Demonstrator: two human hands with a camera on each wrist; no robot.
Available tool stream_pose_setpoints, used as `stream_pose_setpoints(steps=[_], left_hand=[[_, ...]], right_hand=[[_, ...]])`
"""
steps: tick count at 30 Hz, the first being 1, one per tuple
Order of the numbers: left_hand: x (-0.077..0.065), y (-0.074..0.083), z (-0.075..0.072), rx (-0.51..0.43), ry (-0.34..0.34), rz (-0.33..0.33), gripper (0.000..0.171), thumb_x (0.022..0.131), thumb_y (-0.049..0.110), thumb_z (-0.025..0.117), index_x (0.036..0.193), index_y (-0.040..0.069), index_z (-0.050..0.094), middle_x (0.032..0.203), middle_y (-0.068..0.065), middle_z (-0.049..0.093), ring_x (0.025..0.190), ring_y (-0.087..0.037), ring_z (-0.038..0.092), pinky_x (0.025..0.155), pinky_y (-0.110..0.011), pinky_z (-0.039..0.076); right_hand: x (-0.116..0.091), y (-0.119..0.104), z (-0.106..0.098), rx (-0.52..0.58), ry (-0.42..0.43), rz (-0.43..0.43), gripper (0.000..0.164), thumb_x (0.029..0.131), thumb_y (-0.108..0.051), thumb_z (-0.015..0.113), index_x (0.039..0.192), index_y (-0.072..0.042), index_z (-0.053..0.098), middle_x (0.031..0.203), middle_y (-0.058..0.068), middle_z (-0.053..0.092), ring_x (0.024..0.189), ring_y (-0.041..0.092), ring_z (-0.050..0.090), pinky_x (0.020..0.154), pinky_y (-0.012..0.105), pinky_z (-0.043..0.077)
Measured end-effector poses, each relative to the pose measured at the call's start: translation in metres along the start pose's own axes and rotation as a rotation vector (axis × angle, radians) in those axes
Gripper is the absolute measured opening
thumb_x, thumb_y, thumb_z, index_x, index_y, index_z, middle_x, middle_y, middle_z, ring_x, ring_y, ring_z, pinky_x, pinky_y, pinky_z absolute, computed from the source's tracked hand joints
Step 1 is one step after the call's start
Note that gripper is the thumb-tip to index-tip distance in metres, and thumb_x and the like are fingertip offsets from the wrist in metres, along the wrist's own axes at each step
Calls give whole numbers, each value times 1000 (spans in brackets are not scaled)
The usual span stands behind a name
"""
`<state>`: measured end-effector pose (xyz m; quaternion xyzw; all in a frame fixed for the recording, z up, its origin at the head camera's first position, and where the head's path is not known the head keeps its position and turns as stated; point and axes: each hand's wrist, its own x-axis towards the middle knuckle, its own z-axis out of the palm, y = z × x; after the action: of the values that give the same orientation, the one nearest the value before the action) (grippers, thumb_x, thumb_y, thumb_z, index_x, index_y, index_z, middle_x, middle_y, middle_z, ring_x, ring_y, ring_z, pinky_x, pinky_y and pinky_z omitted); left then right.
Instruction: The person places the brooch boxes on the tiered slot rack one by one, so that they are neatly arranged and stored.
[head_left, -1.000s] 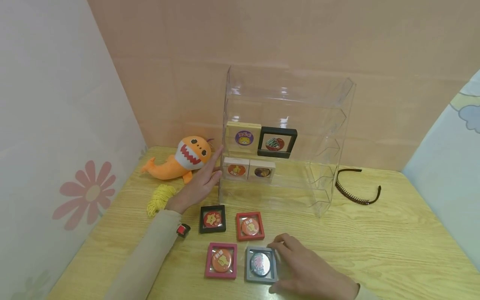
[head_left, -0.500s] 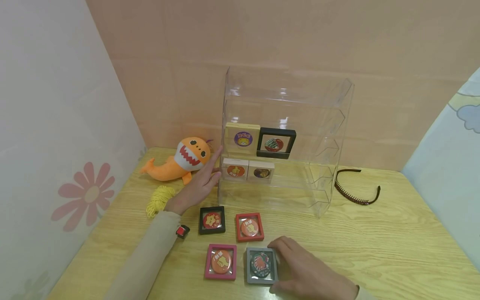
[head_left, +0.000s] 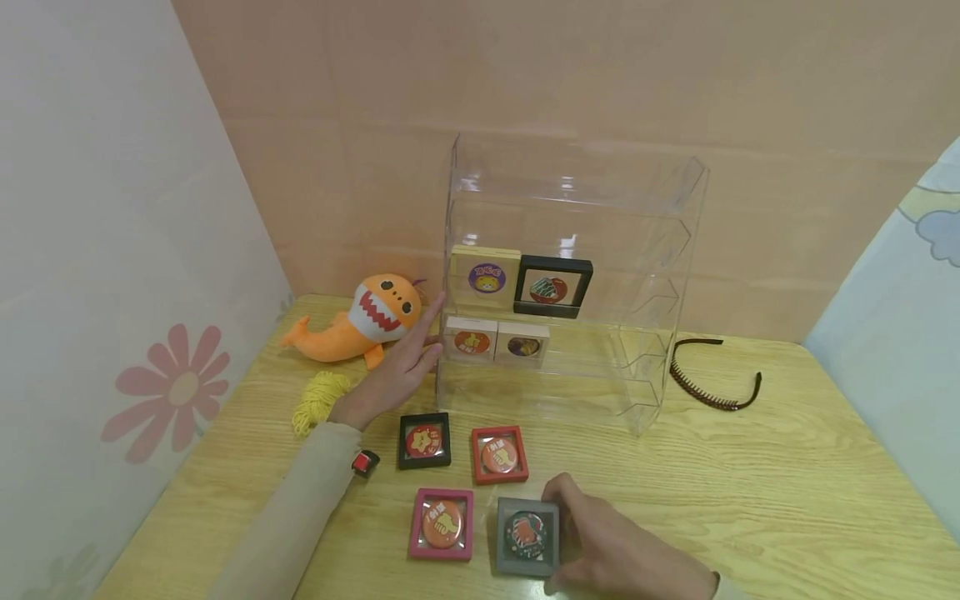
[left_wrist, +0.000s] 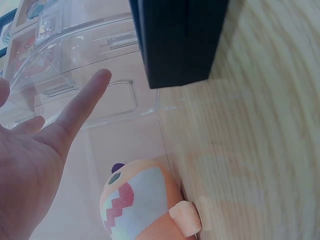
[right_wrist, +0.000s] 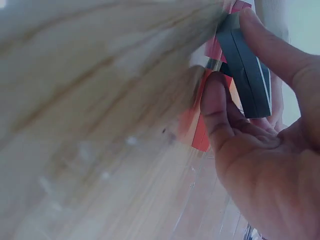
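My right hand (head_left: pixel 615 542) pinches a grey square display frame (head_left: pixel 504 537) with a round dark-green badge inside, at the front of the table. In the right wrist view, the grey frame (right_wrist: pixel 245 70) sits tilted between thumb and fingers, apart from the tabletop at its near end. My left hand (head_left: pixel 393 375) lies against the left side of a clear acrylic rack (head_left: pixel 585 392), fingers straight. The left wrist view has the left hand (left_wrist: pixel 35 165) beside the clear side panel. Nearest the grey frame are a pink frame (head_left: pixel 414 533) and a red frame (head_left: pixel 477 467).
A black frame (head_left: pixel 403 450) lies near the left forearm. The rack bears a cream frame (head_left: pixel 465 287), another black frame (head_left: pixel 525 296) and two white frames (head_left: pixel 471 357). Around it are an orange plush shark (head_left: pixel 337 337), yellow cord (head_left: pixel 318 400) and a headband (head_left: pixel 697 392).
My right hand has tilted the grey frame and drawn it slightly right, away from the pink frame. Glare has left its badge. My left hand stays at the rack's side.
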<state>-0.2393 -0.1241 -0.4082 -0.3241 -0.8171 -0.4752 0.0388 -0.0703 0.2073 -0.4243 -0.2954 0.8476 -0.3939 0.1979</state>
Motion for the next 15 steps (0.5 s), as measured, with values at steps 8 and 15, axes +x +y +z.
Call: stream_pose_setpoints(steps=[8, 15], left_hand=[[0, 0, 0, 11, 2, 3, 68, 112, 19, 38, 163, 37, -2, 169, 4, 2, 134, -39, 48, 92, -42, 56], [0, 1, 0, -3, 3, 5, 68, 112, 19, 38, 163, 37, -2, 169, 3, 2, 133, -42, 47, 92, -43, 57]], right_hand=[[-1, 4, 0, 106, -37, -99, 58, 88, -23, 80, 129, -20, 40, 120, -4, 63, 106, 11, 63, 92, 31, 55], [-2, 4, -4, 95, -40, -127, 41, 98, -16, 69, 129, -21, 42, 120, -6, 63, 107, 11, 62, 93, 30, 53]])
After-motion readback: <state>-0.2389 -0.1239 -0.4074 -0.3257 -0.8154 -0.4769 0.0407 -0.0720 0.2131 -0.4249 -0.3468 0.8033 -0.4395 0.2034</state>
